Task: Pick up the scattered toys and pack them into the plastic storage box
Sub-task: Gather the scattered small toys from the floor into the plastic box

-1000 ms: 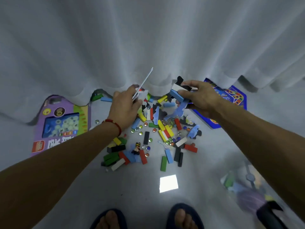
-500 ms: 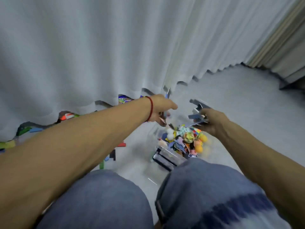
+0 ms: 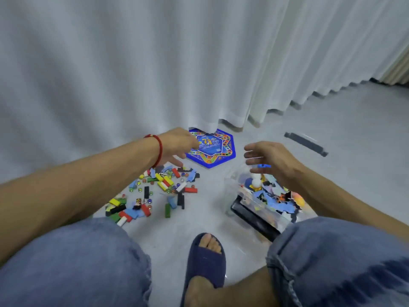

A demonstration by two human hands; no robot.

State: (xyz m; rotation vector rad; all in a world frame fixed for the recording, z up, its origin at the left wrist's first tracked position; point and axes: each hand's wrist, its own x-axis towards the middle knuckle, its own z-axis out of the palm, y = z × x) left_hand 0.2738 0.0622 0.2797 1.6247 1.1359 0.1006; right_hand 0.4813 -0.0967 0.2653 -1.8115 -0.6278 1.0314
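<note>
A heap of scattered toys (image 3: 155, 191), coloured blocks, marbles and blue puzzle pieces, lies on the grey floor at centre left. The clear plastic storage box (image 3: 254, 214) stands to the right, holding many toys. My right hand (image 3: 271, 159) hovers above the box with fingers spread and empty; a small blue piece (image 3: 264, 166) is in the air just below it. My left hand (image 3: 179, 144), with a red cord on its wrist, hangs over the far edge of the heap with loose fingers, holding nothing.
A blue hexagonal game board (image 3: 213, 149) lies beyond the heap at the foot of a white curtain (image 3: 155, 63). A dark strip (image 3: 305, 144) lies on the floor at the right. My knees and a foot in a blue slipper (image 3: 207, 258) fill the foreground.
Both hands carried pieces from the heap over to the box. The right hand has let its pieces go and the left hand has swung back toward the heap, now empty.
</note>
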